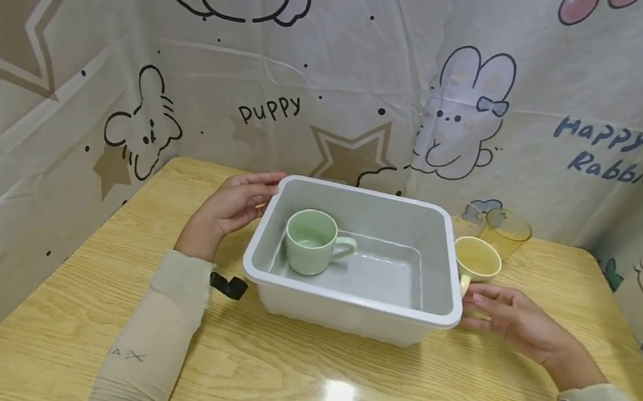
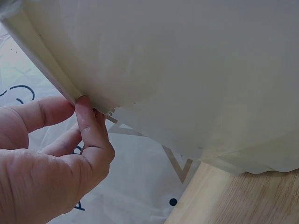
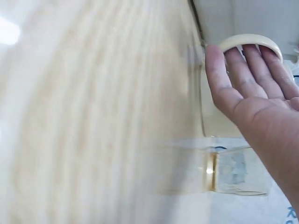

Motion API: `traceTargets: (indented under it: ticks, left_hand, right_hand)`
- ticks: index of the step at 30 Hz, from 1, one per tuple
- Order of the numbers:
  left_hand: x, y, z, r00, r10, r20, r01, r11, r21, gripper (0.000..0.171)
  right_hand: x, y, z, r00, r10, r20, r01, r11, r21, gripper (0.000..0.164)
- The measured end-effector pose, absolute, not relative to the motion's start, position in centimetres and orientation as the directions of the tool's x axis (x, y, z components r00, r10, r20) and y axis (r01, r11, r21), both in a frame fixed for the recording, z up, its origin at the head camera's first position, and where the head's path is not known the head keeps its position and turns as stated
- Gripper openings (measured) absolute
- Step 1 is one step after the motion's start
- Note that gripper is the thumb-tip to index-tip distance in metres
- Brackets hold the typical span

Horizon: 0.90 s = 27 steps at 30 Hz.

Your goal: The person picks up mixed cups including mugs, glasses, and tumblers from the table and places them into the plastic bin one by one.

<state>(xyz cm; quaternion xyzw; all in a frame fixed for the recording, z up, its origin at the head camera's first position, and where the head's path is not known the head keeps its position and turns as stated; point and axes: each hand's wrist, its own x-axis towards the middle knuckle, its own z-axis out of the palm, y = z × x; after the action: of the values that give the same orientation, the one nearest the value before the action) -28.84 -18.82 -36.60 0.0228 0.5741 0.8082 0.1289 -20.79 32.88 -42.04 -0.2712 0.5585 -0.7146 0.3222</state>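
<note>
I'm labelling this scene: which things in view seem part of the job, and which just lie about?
Seemingly in use:
gray basin, in the left grip
green mug, inside it
yellow mug, at the right grip

Seemingly lying about:
amber cup
clear cup, partly hidden

A curtained-off tabletop nook — home or studio, I cannot tell: wood-grain table (image 1: 253, 381) near, cloth (image 1: 352, 56) printed with puppies and rabbits hanging far, left and right.

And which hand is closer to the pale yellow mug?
The right hand: its fingers are at the pale yellow mug's handle. The left hand has its grip at the gray plastic tub's left rim, across the tub from the mug.
</note>
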Motion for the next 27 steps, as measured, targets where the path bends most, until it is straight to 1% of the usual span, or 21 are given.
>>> traceTargets:
  ticks: [4, 9, 20, 23, 27]
  left_hand:
    - [-28.9, -18.9, -36.7, -0.965, 0.237, -0.115, -0.188, -0.314, 0.931, 0.044]
    - [-28.9, -18.7, -36.6, -0.965, 0.233, -0.116, -0.188, -0.313, 0.931, 0.046]
    - [-28.8, -18.6, -36.4, -0.964, 0.236, -0.119, -0.194, -0.325, 0.926, 0.046]
    - [-28.8, -18.6, -36.4, -0.964, 0.237, -0.119, -0.195, -0.329, 0.924, 0.046]
    - [-28.9, -18.7, -36.4, -0.965, 0.237, -0.116, -0.193, -0.332, 0.923, 0.045]
  right_hand:
    - [-20.8, 32.9, -42.5, -0.598, -0.800, 0.060, 0.259, -0.263, -0.930, 0.045]
    - [-20.8, 33.2, -42.6, -0.597, -0.799, 0.064, 0.296, -0.294, -0.909, 0.044]
    - [-20.9, 34.9, -42.5, -0.574, -0.817, 0.060, 0.255, -0.248, -0.935, 0.046]
    - [-20.8, 35.4, -42.4, -0.583, -0.812, 0.044, 0.250, -0.230, -0.941, 0.046]
    - [-20.7, 36.0, -42.2, -0.610, -0.792, 0.010, 0.253, -0.207, -0.945, 0.045]
